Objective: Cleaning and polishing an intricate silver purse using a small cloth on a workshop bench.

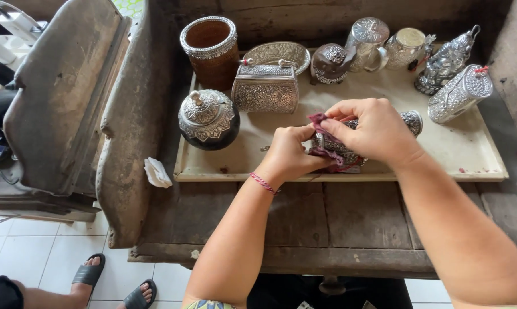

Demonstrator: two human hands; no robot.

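Two forearms extended over wooden bench [350, 223], embossed silver vessel [335, 146] gripped by left hand [290, 154], maroon cloth [321, 121] pinched by right hand [373, 129], cream tray [470, 151] beneath.

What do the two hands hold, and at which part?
Both hands hold a dark red cloth by its top edge, against an embossed silver piece.

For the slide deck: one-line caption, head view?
Both hands, left and right, rub an embossed silver piece with a maroon cloth.
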